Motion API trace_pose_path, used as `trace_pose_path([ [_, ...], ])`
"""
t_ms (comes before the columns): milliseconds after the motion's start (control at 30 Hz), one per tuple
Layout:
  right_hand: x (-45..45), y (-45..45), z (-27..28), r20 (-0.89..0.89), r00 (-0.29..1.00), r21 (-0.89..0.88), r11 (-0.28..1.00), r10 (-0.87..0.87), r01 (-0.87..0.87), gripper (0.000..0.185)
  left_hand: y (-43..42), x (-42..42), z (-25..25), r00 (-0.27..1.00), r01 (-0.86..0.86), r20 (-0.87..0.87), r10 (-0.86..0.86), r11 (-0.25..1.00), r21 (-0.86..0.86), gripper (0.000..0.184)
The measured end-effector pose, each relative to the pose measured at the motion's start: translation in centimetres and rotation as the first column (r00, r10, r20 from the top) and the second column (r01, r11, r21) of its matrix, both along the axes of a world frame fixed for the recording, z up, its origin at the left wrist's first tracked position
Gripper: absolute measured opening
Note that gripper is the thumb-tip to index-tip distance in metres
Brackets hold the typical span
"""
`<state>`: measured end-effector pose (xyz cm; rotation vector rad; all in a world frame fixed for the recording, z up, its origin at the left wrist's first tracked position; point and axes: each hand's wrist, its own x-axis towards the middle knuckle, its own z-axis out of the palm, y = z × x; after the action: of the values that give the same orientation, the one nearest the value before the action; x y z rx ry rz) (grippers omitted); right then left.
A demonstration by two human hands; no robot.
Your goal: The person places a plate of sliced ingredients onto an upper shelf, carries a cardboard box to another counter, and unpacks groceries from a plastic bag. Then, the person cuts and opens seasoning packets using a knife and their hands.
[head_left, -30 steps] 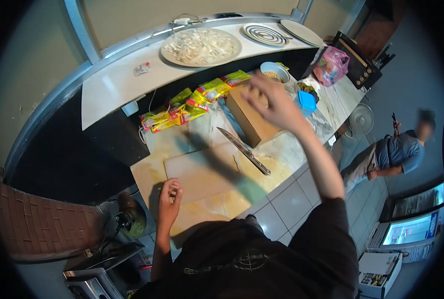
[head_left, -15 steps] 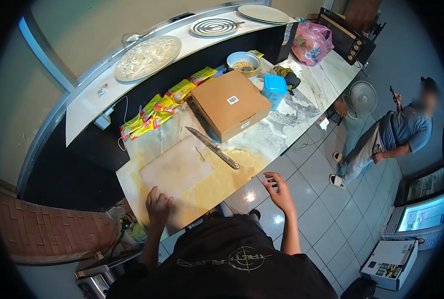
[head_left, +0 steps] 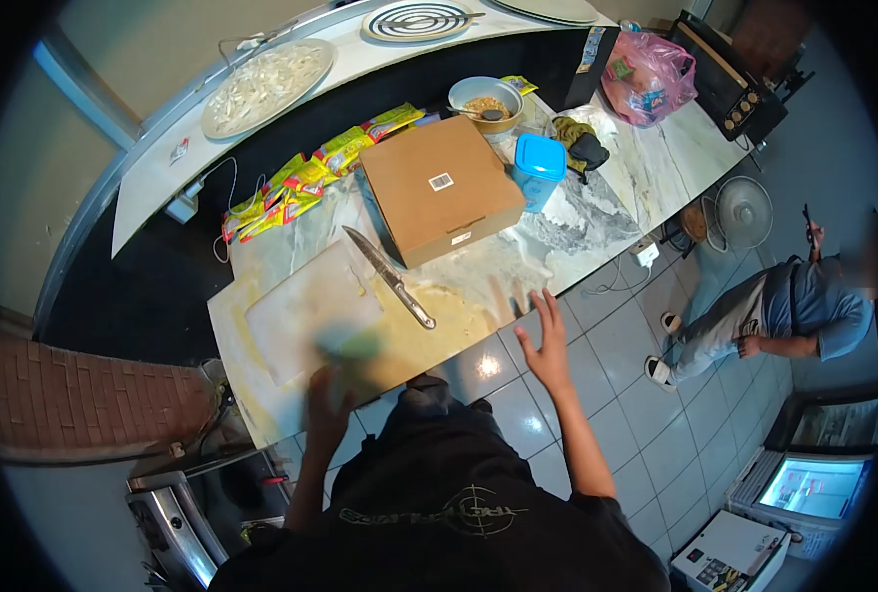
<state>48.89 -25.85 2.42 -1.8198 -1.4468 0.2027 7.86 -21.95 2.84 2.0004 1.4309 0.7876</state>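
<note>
My left hand [head_left: 329, 409] is over the near edge of the counter, somewhat blurred, its fingers apart and holding nothing I can see. Just beyond its fingertips is a smeared greenish shape [head_left: 352, 344], too blurred to name, over the corner of a white cutting board [head_left: 301, 306]. My right hand [head_left: 548, 345] is open past the counter's front edge, fingers spread, touching nothing. Between the hands, a kitchen knife [head_left: 390, 276] lies beside the board, its handle toward me. Behind the knife sits a closed cardboard box [head_left: 439, 187].
Yellow packets [head_left: 296, 187], a bowl [head_left: 488, 99] and a blue-lidded container [head_left: 538, 173] surround the box. A pink plastic bag [head_left: 651, 79] is farther right, near an oven [head_left: 720, 79]. Plates line the raised ledge. A person [head_left: 784, 306] stands on the right by a fan [head_left: 745, 212].
A blurred greenish shape has appeared by my left hand, which has drawn back from the board. My right hand has risen and spread its fingers. The whole view has shifted.
</note>
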Motion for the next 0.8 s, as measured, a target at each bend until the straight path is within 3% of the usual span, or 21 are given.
trace_pose_path([
  [100,-3.5,1.8,-1.4,0.097,0.995,-0.052,0.998,-0.014,0.019,0.055,2.7,4.3,1.4,0.994,0.104,-0.036,-0.107,0.991,-0.079,0.052],
  [167,-4.7,2.0,-3.3,0.271,0.956,-0.237,0.971,0.11,-0.045,0.052,5.0,7.4,1.8,0.965,0.26,0.049,-0.256,0.96,-0.107,0.052],
  [233,-5.2,0.9,-2.9,0.296,0.947,-0.222,0.973,0.121,-0.055,0.043,6.9,9.3,3.4,0.956,0.284,0.103,-0.273,0.951,-0.118,0.051],
  [300,-4.5,-0.9,-1.3,0.102,0.988,-0.351,0.934,0.118,-0.075,0.032,8.9,9.7,3.8,0.949,0.297,0.153,-0.277,0.946,-0.13,0.05],
  [333,-4.0,-1.5,-1.2,0.104,0.988,-0.357,0.931,0.116,-0.072,0.032,9.7,9.7,3.7,0.961,0.24,0.18,-0.208,0.953,-0.182,0.048],
  [400,-2.2,-1.3,-1.2,-0.099,0.982,-0.244,0.961,-0.158,0.13,0.025,12.0,9.8,2.9,0.968,0.187,0.209,-0.14,0.956,-0.224,0.046],
  [467,-0.1,0.7,-0.4,-0.149,0.97,-0.249,0.956,-0.195,0.154,0.025,13.2,9.3,1.2,0.914,0.173,0.399,-0.078,0.962,-0.21,0.041],
  [500,0.7,2.0,0.3,-0.2,0.952,-0.253,0.951,-0.232,0.178,0.025,13.9,9.4,0.7,0.916,0.162,0.395,-0.064,0.962,-0.221,0.041],
  [533,1.1,3.9,1.2,-0.203,0.953,-0.26,0.951,-0.224,0.168,0.025,15.1,9.7,0.4,0.849,0.113,0.525,0.05,0.955,-0.273,0.04],
  [567,1.6,6.3,2.1,-0.245,0.957,-0.132,0.983,-0.153,0.123,0.026,16.3,10.2,0.0,0.753,0.074,0.639,0.158,0.944,-0.32,0.04],
  [600,2.2,8.9,3.0,-0.275,0.959,0.002,0.997,-0.075,0.078,0.028,17.2,10.3,-0.6,0.665,0.085,0.725,0.177,0.947,-0.309,0.046],
  [633,2.9,11.2,3.6,-0.189,0.981,0.101,0.995,0.034,-0.015,0.03,18.1,11.2,-0.3,0.661,0.071,0.728,0.182,0.95,-0.303,0.046],
  [667,3.6,13.4,4.0,-0.095,0.986,0.189,0.975,0.14,-0.12,0.031,19.3,12.3,0.3,0.557,0.016,0.801,0.22,0.961,-0.275,0.05],
  [700,4.2,15.8,4.4,-0.097,0.982,0.192,0.971,0.165,-0.144,0.031,20.4,13.2,0.9,0.445,-0.047,0.862,0.245,0.967,-0.25,0.055],
  [733,4.7,18.3,4.8,-0.088,0.962,0.241,0.943,0.258,-0.231,0.033,21.6,13.9,0.9,0.442,-0.073,0.862,0.25,0.967,-0.243,0.055],
  [800,5.7,21.8,5.7,-0.067,0.925,0.307,0.89,0.373,-0.337,0.035,24.3,15.4,0.7,0.211,-0.158,0.944,0.252,0.962,-0.221,0.061],
])
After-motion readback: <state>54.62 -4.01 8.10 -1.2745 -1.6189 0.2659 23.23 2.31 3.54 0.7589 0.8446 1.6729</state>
